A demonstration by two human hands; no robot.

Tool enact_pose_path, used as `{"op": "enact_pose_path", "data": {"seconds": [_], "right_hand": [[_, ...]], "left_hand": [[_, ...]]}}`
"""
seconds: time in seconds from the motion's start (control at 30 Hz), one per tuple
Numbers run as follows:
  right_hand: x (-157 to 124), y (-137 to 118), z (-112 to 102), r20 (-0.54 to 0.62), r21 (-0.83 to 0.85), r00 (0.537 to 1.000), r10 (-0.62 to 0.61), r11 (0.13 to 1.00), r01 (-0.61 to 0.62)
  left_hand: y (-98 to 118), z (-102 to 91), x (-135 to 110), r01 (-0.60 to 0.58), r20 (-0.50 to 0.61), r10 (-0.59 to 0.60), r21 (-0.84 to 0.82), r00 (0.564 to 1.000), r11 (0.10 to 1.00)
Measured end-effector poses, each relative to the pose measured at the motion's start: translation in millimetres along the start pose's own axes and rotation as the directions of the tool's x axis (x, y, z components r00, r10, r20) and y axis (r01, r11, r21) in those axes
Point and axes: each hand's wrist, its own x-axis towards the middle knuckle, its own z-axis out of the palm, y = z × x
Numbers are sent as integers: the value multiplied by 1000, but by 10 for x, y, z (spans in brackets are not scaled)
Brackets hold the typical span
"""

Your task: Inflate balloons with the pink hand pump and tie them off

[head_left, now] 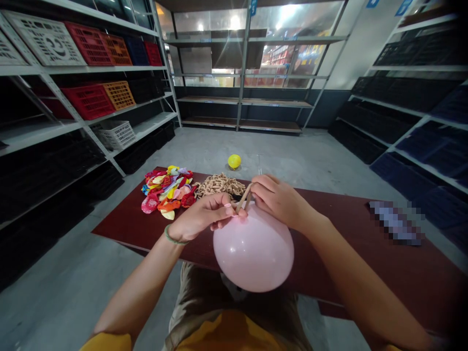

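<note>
1. From where I stand, the pink balloon [254, 251] looks nearly weightless, its inflated skin taut and springy; I'd expect it to be smooth, easily nudged, and quick to burst under a fingernail.
2. The neck is the sensible place to take hold, pinched gently; squeezing the round belly would likely make it slip away.
3. The left hand [204, 214] is doing that, thumb and fingers closed at the neck, while the right hand [276, 197] grips a tan cord [243, 201] above it. Fingers cover the knot area, so I can't tell whether the cord goes around.
4. The balloon is pale, rounded and glossy, at the near edge of the dark red table [329, 219], below both hands.
</note>
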Motion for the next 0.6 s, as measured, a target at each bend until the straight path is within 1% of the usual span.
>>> {"op": "enact_pose_path", "data": {"seconds": [0.13,0.2,0.27,0.33,0.4,0.5,0.53,0.6], "right_hand": [[21,22,22,-28,5,999,26,1000,-25],[24,28,-23,-42,69,997,62,996,-59],[29,18,-116,-38,148,994,107,984,-100],[39,-10,-238,-23,168,988,151,975,-145],[55,-46,-357,-5,129,984,178,976,-176],[107,-71,-496,20,96,986,163,982,-164],[134,-67,-532,27,108,989,148,983,-150],[208,-52,-597,78,144,987,140,978,-150]], "left_hand": [[45,1,6,-57,-42,55,-59,998,997],[60,5,20,-62,-72,56,-75,996,995],[75,9,33,-67,-102,60,-64,993,996],[92,20,41,-77,-139,70,-42,988,996],[114,39,43,-90,-174,87,-11,981,996],[156,73,42,-126,-202,136,63,970,990],[172,79,44,-146,-208,163,96,965,985],[198,73,56,-213,-197,246,174,949,962]]}}
